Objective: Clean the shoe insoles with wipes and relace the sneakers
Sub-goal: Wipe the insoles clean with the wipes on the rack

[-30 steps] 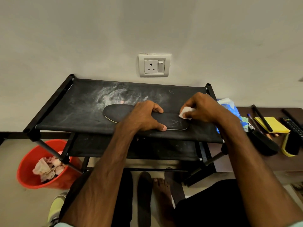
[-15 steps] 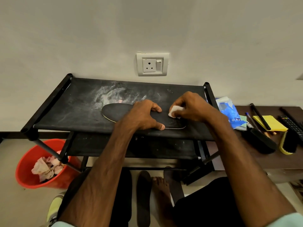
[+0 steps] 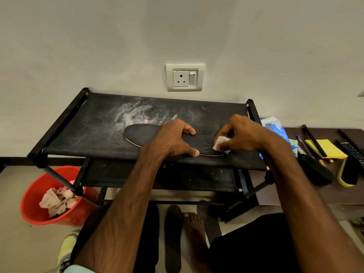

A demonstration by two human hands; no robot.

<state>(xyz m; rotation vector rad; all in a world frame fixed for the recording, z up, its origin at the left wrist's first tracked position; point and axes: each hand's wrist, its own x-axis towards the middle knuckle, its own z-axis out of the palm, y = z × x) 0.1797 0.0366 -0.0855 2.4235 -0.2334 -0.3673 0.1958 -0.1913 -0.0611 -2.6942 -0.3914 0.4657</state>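
The black insole (image 3: 141, 134) lies flat on the dusty top shelf of the shoe rack (image 3: 88, 131), and the person's left hand (image 3: 173, 140) is clamped across its middle, with the thumb on the near edge and the fingers curled over the far one. The right hand (image 3: 242, 134) has a small white wipe (image 3: 219, 143) pinched in its curled fingers, pressed down on the insole's right end. A blue wipes pack (image 3: 273, 129) sits just right of the rack, and a red bucket (image 3: 33, 203) of crumpled paper is on the floor at left.
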